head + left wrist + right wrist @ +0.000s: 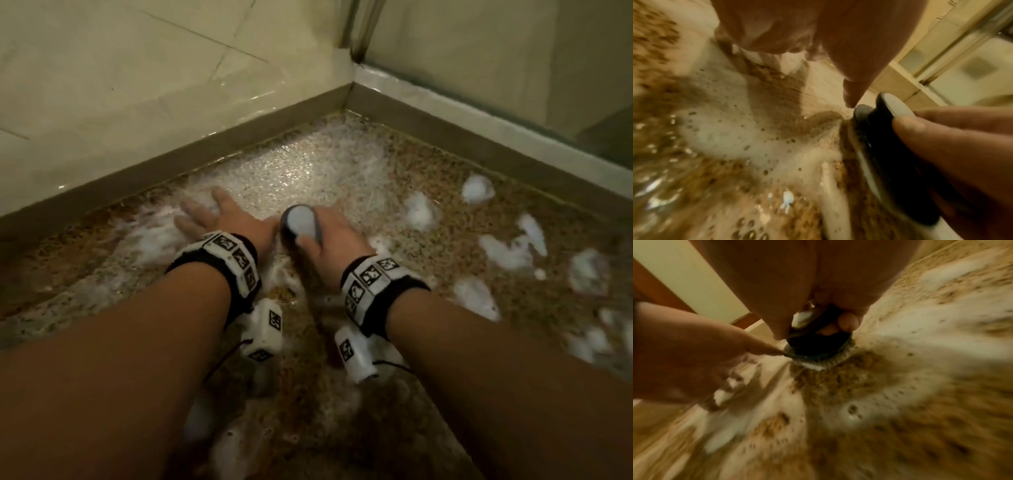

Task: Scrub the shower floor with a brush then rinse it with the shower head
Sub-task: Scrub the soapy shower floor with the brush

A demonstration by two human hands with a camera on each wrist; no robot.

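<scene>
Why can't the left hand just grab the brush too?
It probably could. The left hand lies flat on the soapy floor right beside the brush, nothing between them, though the right hand already grips it.

A round dark brush with a pale top is gripped by the right hand and held down on the speckled brown shower floor; the left hand is laid flat beside it, fingers spread in white foam; clumps of foam are scattered to the right; marker-patterned bands are worn on both wrists; the floor is bordered by a low kerb, met by a pale tiled wall and a glass panel at the corner.
</scene>
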